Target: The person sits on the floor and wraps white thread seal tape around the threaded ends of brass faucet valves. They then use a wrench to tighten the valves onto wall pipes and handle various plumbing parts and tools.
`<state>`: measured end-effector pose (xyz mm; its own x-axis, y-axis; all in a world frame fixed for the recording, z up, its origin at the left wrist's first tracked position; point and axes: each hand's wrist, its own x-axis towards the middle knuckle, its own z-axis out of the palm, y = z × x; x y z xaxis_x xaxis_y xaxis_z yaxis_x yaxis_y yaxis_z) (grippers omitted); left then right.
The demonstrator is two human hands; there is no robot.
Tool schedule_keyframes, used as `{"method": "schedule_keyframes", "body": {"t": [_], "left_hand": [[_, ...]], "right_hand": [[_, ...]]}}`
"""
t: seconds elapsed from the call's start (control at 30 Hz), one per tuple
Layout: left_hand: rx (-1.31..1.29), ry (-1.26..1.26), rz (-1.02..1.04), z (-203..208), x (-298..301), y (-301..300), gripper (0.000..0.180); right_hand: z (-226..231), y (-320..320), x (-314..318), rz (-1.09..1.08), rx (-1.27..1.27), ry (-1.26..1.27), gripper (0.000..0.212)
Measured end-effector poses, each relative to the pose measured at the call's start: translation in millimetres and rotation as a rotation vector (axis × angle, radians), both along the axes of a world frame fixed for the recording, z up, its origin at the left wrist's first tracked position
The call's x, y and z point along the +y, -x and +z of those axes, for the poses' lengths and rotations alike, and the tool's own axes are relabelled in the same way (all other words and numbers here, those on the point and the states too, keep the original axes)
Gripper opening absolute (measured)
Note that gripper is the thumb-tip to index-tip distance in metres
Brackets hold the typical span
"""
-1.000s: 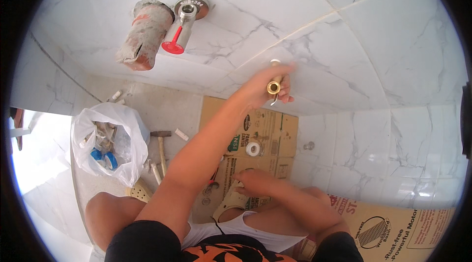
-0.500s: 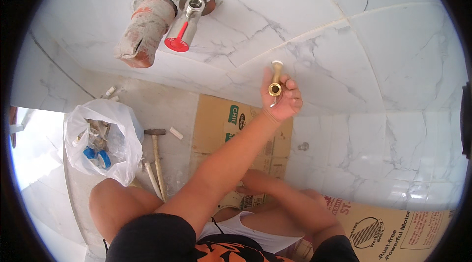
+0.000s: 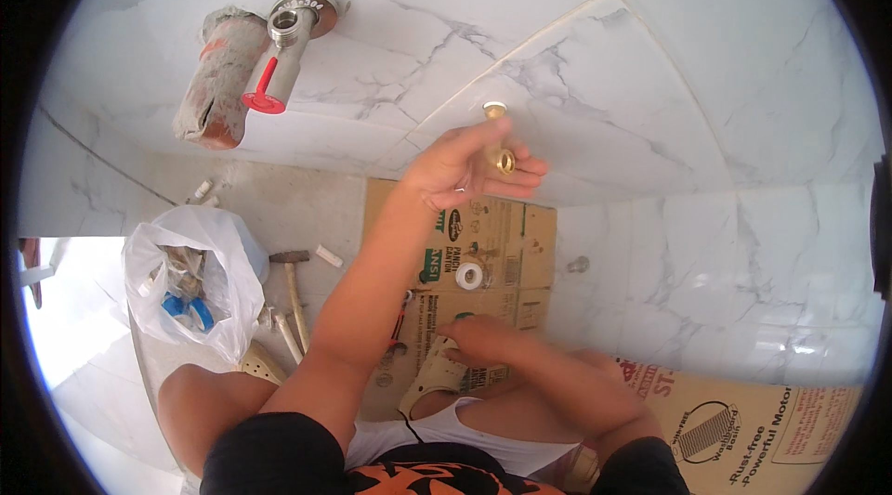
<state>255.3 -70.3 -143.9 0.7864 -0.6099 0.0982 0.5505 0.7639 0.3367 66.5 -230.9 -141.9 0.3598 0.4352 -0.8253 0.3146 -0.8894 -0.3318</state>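
A brass valve (image 3: 505, 161) juts out from the marbled tile wall, with a white ring around its base. My left hand (image 3: 460, 161) is at the valve, its thumb across the upper part and its fingers stretched behind, so the valve sits between them. Its round threaded mouth points toward me. Low down, my right hand (image 3: 483, 340) rests by a beige clog (image 3: 435, 374) on my foot, its fingertips partly hidden. A white tape roll (image 3: 469, 276) lies on flattened cardboard (image 3: 530, 258) beneath the valve.
Upper left, a steel angle valve with a red handle (image 3: 268, 97) sticks out beside a mortar-crusted pipe (image 3: 221, 77). On the floor are a white plastic bag (image 3: 246, 286) of scraps, a hammer (image 3: 290, 256) and a red-handled tool (image 3: 400, 326). More cardboard (image 3: 790, 439) lies at right.
My left hand has shifted from below the brass valve to its left side, its fingers straightening. The valve's mouth has turned somewhat to the right. The view has moved, uncovering the tape roll.
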Motion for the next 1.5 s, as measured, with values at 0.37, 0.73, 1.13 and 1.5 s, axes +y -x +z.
{"method": "schedule_keyframes", "body": {"t": [0.37,0.73,1.13,1.5], "left_hand": [[-0.018,0.374,-0.118,-2.8,2.3,1.5,0.065],[-0.167,1.701,-0.201,5.0,-100.6,-9.6,0.041],[-0.209,1.009,-0.119,-38.6,-53.5,-12.0,0.066],[-0.104,0.416,-0.009,-21.4,-17.0,-7.8,0.046]], "right_hand": [[-0.4,6.3,10.2,0.011,0.031,0.018,0.038],[-8.8,2.4,-6.6,-0.012,0.122,0.05,0.044],[-5.6,-3.3,-3.4,0.028,0.133,0.084,0.044],[-16.0,1.6,-5.2,-0.006,0.066,0.016,0.035]]}}
